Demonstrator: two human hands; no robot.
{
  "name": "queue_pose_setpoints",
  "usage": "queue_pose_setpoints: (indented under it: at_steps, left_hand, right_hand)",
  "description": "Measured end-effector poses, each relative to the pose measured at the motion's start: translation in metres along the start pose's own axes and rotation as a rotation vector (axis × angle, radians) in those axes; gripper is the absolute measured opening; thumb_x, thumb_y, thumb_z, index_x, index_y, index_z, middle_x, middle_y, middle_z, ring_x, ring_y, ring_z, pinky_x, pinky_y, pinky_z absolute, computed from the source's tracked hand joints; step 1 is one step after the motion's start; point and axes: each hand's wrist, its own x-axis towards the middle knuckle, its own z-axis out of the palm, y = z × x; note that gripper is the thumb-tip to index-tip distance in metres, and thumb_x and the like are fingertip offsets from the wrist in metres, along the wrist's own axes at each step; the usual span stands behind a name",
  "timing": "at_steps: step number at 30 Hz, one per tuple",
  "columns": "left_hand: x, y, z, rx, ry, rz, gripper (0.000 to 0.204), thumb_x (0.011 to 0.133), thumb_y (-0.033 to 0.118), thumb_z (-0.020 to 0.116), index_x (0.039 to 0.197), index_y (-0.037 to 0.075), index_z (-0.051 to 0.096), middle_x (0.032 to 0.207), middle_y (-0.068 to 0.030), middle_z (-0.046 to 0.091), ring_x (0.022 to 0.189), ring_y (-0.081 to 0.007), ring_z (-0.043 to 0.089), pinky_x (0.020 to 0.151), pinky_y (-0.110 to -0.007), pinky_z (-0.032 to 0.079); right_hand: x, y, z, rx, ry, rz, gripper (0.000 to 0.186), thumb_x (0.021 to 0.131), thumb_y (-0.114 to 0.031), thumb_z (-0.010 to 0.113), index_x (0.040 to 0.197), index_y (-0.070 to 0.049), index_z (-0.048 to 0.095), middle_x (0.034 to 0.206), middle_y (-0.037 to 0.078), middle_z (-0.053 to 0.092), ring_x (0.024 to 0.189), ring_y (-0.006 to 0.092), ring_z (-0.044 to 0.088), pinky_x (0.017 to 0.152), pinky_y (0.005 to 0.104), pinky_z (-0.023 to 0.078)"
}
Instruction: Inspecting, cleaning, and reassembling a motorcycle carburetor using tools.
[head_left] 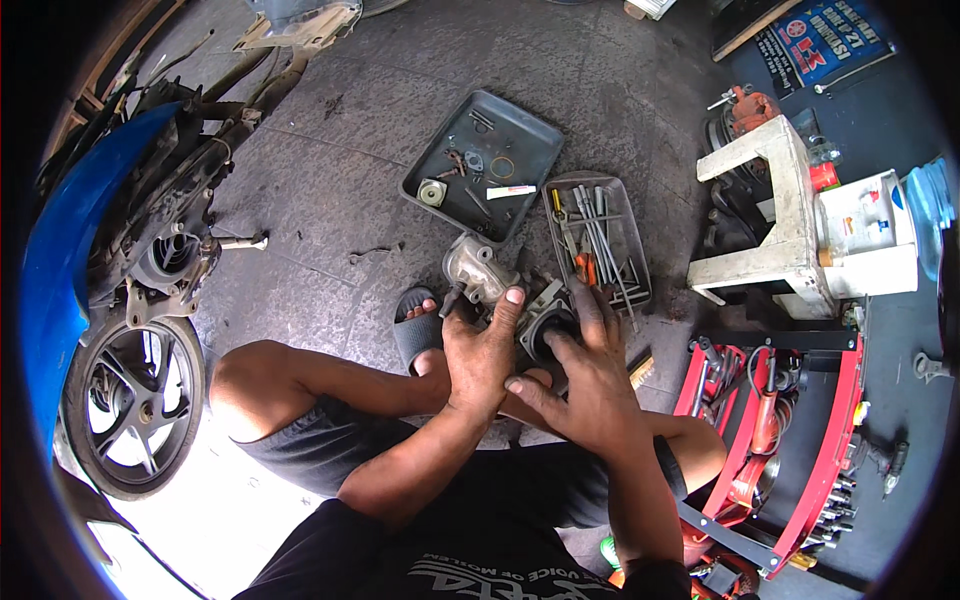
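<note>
Between my knees is a grey cast-metal engine part [478, 270], with a rounded, bolt-holed end pointing away from me and a dark round opening nearer my right hand. My left hand [478, 350] grips its near left side, thumb up along the metal and fingers curled round. My right hand [590, 375] is closed round the right side by the dark opening, with its fingertips pointing away. Both hands cover much of the part, so its underside and full shape are hidden.
Beyond the part lies a black tray [420, 165] with small parts and a gasket. Beside it, a narrower tray [630, 235] holds wrenches and orange-handled pliers [584, 267]. A partly dismantled blue motorcycle [65, 260] stands left. At right are a white stool [775, 150] and red tool rack [825, 440].
</note>
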Motion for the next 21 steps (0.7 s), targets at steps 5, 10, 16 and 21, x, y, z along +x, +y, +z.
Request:
queue_pose_setpoints:
  at_steps: [5,10,16,21]
  left_hand:
    - [-0.004,-0.001,0.003,0.044,0.013,0.079,0.053,0.093,0.026,0.076,0.128,-0.009,0.055,0.117,-0.0172,0.067,0.108,-0.0224,0.063,0.098,-0.034,0.049]
    - [0.001,-0.011,0.001,-0.063,-0.024,0.090,0.051,0.092,0.022,0.077,0.127,-0.008,0.056,0.117,-0.0166,0.067,0.108,-0.0221,0.063,0.098,-0.034,0.048]
    - [0.006,-0.018,-0.001,-0.116,-0.065,0.104,0.048,0.093,0.022,0.075,0.126,-0.008,0.056,0.117,-0.0161,0.068,0.108,-0.0213,0.064,0.097,-0.032,0.049]
    - [0.005,-0.014,-0.001,-0.159,-0.069,0.047,0.049,0.094,0.023,0.075,0.127,-0.008,0.056,0.117,-0.0161,0.068,0.108,-0.0212,0.064,0.097,-0.033,0.050]
  right_hand:
    - [-0.005,0.010,0.009,0.036,-0.002,-0.009,0.043,0.083,-0.030,0.076,0.107,0.005,0.069,0.157,0.028,0.028,0.143,0.0542,0.027,0.115,0.0687,0.021]
    - [-0.008,0.007,0.013,-0.074,0.063,-0.022,0.039,0.079,-0.022,0.079,0.105,0.005,0.068,0.158,0.025,0.027,0.143,0.0530,0.027,0.115,0.0695,0.021]
    - [-0.006,0.006,0.019,-0.043,0.065,-0.014,0.041,0.079,-0.023,0.077,0.106,0.006,0.066,0.156,0.026,0.027,0.144,0.0519,0.025,0.116,0.0699,0.018]
    - [-0.005,0.008,0.016,-0.044,0.054,-0.045,0.042,0.079,-0.024,0.076,0.107,0.005,0.066,0.156,0.027,0.027,0.144,0.0520,0.025,0.116,0.0698,0.018]
